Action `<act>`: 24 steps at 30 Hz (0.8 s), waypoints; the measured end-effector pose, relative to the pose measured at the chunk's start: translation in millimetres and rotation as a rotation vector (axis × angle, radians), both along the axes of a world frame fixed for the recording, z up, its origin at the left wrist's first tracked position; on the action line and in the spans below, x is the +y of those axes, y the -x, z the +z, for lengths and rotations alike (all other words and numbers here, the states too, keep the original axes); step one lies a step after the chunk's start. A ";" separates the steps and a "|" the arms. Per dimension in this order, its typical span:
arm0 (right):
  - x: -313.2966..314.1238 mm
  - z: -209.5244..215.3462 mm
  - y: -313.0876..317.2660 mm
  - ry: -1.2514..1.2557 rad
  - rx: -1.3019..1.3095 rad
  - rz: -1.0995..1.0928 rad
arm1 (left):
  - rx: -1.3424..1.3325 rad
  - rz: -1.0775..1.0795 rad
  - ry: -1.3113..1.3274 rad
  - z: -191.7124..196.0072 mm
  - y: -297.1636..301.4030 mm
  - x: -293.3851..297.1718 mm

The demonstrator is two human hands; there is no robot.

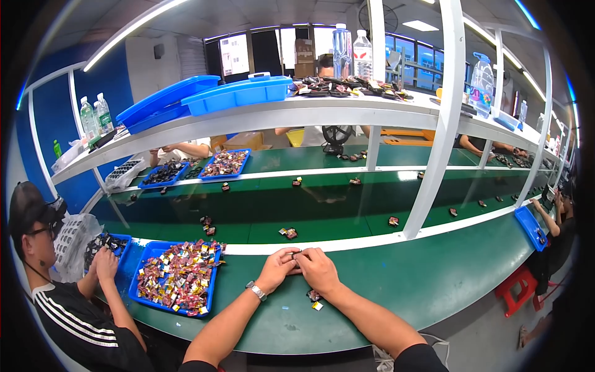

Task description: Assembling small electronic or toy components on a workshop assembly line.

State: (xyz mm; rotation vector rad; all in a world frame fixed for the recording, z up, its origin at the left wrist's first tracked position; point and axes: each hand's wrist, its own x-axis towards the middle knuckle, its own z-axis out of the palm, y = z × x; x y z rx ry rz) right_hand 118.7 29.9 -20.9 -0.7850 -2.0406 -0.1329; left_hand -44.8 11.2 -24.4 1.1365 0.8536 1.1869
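Both hands meet over the green tabletop (384, 285) near its far edge; left hand (277, 268) and right hand (318, 270) fingers pinch one small dark part (297, 255); two loose parts (315, 299) lie just beside the right wrist; a blue tray (212, 286) of parts sits left.

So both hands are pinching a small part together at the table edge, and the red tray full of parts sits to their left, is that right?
Not quite: the tray is blue, not red, as the head view shows. The rest holds: the left hand and right hand meet on a small part at the table edge, and the tray of parts lies to their left.
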 end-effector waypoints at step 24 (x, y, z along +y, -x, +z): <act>129.0 -22.7 -38.5 0.412 0.123 -0.242 | 0.155 0.297 -0.210 -16.3 22.5 20.9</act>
